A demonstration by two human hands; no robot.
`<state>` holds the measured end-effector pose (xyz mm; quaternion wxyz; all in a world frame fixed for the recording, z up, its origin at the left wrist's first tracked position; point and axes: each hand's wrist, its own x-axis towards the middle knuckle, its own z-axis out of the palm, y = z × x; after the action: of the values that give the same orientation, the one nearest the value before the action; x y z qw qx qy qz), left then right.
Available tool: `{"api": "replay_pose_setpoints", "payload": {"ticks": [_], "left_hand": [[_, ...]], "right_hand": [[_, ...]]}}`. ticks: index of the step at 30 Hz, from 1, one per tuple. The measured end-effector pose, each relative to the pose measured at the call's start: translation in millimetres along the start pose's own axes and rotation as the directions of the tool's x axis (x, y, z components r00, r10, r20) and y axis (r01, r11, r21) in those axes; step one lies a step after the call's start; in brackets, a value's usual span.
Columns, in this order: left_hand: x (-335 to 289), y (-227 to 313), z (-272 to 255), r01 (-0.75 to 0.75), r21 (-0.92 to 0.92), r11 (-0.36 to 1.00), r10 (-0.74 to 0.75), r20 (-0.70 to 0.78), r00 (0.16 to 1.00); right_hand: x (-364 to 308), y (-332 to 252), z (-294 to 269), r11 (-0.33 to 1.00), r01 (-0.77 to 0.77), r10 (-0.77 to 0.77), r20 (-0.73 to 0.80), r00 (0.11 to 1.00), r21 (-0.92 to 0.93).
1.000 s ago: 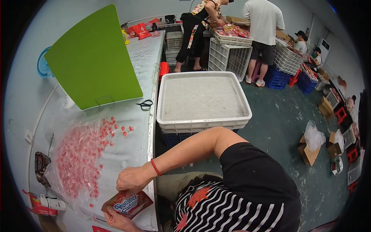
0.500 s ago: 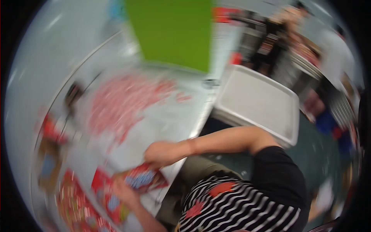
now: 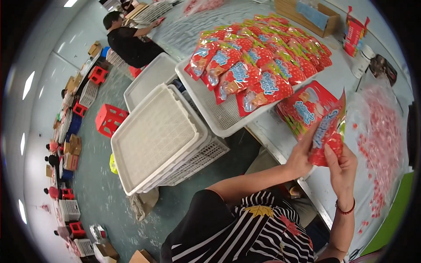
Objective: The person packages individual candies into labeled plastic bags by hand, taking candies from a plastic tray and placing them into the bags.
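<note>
A red printed pouch (image 3: 324, 128) with blue and green areas is held upright over the table's near edge. My left hand (image 3: 301, 151) grips its left side. On its lower right, my right hand (image 3: 343, 170) pinches it with the thumb in front; a beaded bracelet circles that wrist. Whether the pouch's top is open, I cannot tell. Behind it, more red pouches (image 3: 305, 107) lie on the table. Several filled pouches (image 3: 258, 57) overlap in rows on a white mesh tray (image 3: 226, 125) to the left. Small pink pieces (image 3: 381, 131) are heaped on clear plastic at the right.
Stacked white crates (image 3: 155, 136) stand left of my arm, near a red stool (image 3: 109, 119). A white bottle (image 3: 363, 61), a dark device (image 3: 382, 69) and a cardboard box (image 3: 309, 17) sit along the far right. A co-worker in black (image 3: 133, 44) works farther back.
My view has swung left, bringing the pouch-covered tray into sight and shifting the pink pieces to the right edge. The pouch, low over the table before, is now raised between both hands.
</note>
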<state>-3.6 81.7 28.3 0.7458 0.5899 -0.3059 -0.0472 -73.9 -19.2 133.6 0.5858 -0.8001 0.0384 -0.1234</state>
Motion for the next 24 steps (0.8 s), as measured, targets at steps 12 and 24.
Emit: {"api": "replay_pose_setpoints", "payload": {"ticks": [12, 24], "left_hand": [[80.1, -7.3, -270.9, 0.063, 0.757, 0.650, 0.523, -0.506, 0.686], [103.2, -83.3, -324.8, 0.333, 0.851, 0.405, 0.226, -0.446, 0.866]], "right_hand": [[-16.5, 63.6, -14.8, 0.971, -0.227, 0.220, 0.091, 0.971, 0.078], [-58.3, 111.7, -16.6, 0.953, -0.287, 0.286, -0.017, 0.958, -0.098]]}}
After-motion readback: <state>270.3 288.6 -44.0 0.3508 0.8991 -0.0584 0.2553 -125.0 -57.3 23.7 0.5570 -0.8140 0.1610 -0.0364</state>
